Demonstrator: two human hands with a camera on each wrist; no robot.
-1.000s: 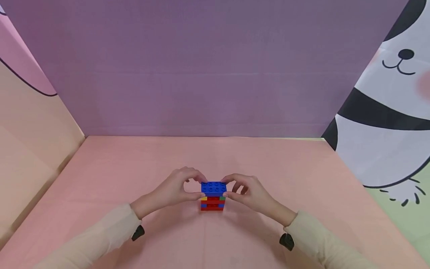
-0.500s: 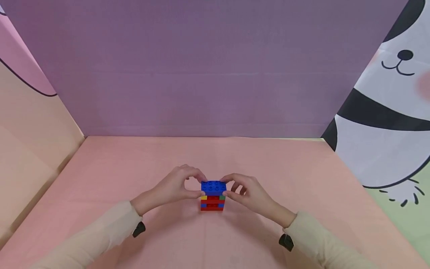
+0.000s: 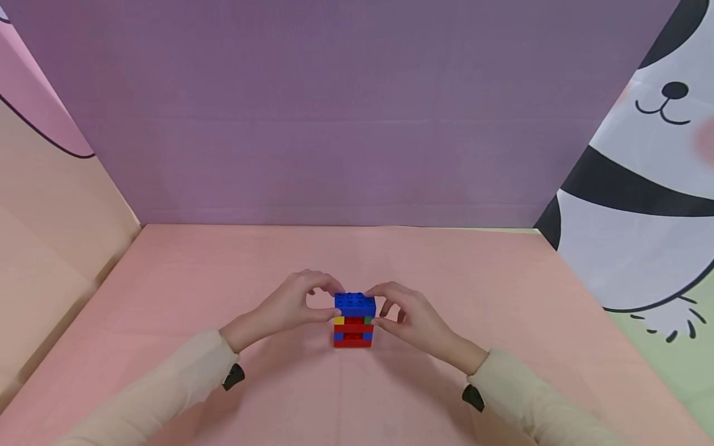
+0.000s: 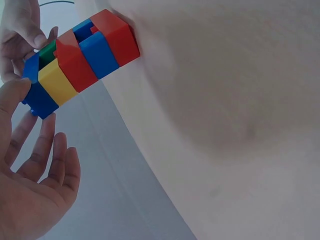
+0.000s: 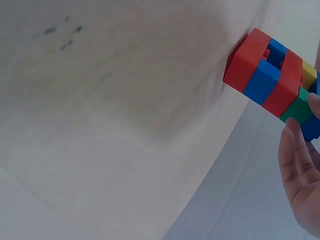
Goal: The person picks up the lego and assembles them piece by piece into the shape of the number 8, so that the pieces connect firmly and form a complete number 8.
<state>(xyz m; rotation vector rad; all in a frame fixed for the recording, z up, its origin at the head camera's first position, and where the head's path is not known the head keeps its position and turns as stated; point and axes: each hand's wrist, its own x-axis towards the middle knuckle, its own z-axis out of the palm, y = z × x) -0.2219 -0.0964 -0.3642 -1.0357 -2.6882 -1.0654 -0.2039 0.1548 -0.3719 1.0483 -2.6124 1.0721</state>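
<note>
A small tower of toy building bricks stands in the middle of the pink tabletop. On top is a wide blue brick (image 3: 355, 305) with studs. Below it a yellow brick (image 4: 57, 82) and a green brick (image 5: 298, 106) sit side by side, over a red brick (image 3: 354, 328), small blue bricks (image 5: 261, 81) and a red bottom brick (image 3: 352, 344). My left hand (image 3: 287, 306) pinches the blue top brick at its left end, thumb in front. The right hand (image 3: 415, 316) pinches its right end, its thumb low beside the green brick.
Behind the pink tabletop (image 3: 251, 254) rises a purple wall (image 3: 346, 111). A beige panel (image 3: 56, 235) borders the left side, and a panda-print panel (image 3: 636, 248) the right. Dark wrist devices (image 3: 234, 376) hang under the beige sleeves.
In the head view the tower's top has shifted slightly up, and more of the bricks' front faces shows. Both hands have risen a little with it, still pinching the blue top brick.
</note>
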